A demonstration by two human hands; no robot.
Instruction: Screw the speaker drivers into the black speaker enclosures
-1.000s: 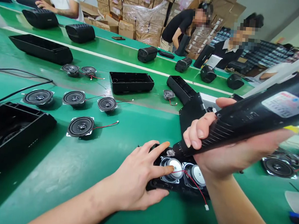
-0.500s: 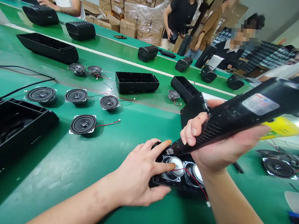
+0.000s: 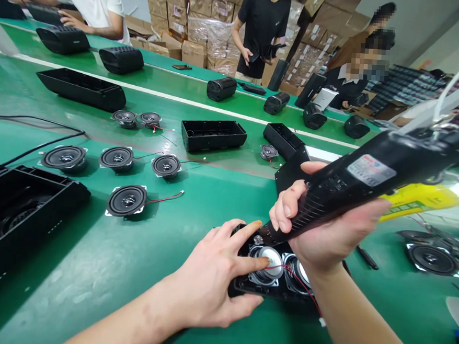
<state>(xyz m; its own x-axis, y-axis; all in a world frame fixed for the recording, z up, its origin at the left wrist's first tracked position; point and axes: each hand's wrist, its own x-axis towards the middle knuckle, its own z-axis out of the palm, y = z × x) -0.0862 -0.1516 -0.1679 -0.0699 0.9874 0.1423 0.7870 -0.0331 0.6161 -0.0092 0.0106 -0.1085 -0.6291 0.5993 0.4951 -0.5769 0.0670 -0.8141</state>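
Observation:
My right hand (image 3: 322, 241) is wrapped around a black electric screwdriver (image 3: 338, 187), tilted with its tip pointing down and left. The tip is at the far left corner of a speaker driver (image 3: 272, 261) in a black speaker housing (image 3: 245, 287). My left hand (image 3: 212, 270) grips the housing's left end, thumb along the near edge and other fingers over it. One fingertip rests on that driver's round silver back. A second driver (image 3: 303, 274) beside it is partly hidden by my right wrist. Red wires run across both to a white plug (image 3: 323, 322).
Several loose speaker drivers (image 3: 127, 200) lie face up to the left. Black housings (image 3: 214, 135) stand farther back, and a large one (image 3: 25, 215) is at left. A yellow bag (image 3: 419, 202) lies at right. Co-workers stand across the green table (image 3: 128, 270).
The screwdriver and my right hand have shifted slightly left and down in view. My left hand stays on the housing. The background has shifted with the head camera.

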